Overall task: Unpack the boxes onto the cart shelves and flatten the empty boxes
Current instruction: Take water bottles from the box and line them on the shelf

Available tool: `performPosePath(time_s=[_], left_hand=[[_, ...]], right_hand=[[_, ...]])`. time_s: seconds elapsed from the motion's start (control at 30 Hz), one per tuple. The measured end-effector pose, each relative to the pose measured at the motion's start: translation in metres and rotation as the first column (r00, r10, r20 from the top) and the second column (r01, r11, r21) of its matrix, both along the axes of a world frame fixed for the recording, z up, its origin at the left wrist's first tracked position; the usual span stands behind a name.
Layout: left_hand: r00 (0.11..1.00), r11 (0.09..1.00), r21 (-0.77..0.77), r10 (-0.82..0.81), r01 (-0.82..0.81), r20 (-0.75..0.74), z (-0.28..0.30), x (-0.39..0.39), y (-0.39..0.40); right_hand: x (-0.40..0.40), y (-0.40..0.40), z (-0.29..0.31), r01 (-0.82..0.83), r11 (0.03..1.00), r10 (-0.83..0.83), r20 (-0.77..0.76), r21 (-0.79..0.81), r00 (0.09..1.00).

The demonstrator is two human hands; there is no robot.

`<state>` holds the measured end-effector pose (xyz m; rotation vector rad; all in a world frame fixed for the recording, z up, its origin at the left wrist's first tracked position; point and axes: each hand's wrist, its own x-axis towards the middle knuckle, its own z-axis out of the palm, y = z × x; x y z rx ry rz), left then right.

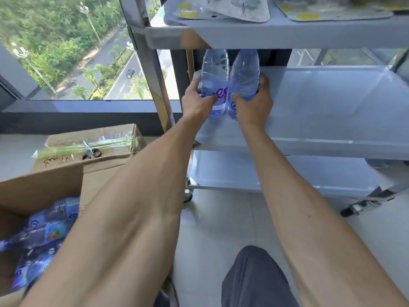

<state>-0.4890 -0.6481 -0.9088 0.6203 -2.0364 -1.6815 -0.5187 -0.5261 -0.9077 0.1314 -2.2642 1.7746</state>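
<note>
At frame centre, the left hand (197, 103) grips one water bottle (215, 78) and the right hand (254, 107) grips another bottle (244, 78), both over the cart's middle shelf (332, 103). Released tilted, the touching bottles could topple together or roll off the shelf's left edge.

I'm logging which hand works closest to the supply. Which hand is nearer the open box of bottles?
Left. The left hand grips a bottle on the middle shelf, on the side of the box. The right hand, gripping the other bottle, is farther off.
</note>
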Motion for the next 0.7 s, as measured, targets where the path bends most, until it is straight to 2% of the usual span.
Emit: performPosePath(time_s=[0.2, 0.37, 0.7], left_hand=[[0.996, 0.996, 0.051, 0.071, -0.068, -0.060, -0.020, -0.028, -0.007], [0.981, 0.989, 0.004, 0.144, -0.145, -0.128, -0.031, -0.060, -0.008], [0.975, 0.986, -0.027, 0.156, -0.162, -0.156, -0.031, -0.104, -0.022]], right_hand=[[-0.022, -0.013, -0.008, 0.040, 0.999, -0.040, -0.003, -0.033, 0.999], [-0.049, -0.032, -0.020, 0.105, 0.994, -0.106, -0.051, -0.024, 0.993], [-0.105, -0.045, -0.025, 0.067, 0.996, -0.062, -0.088, 0.058, 0.994]])
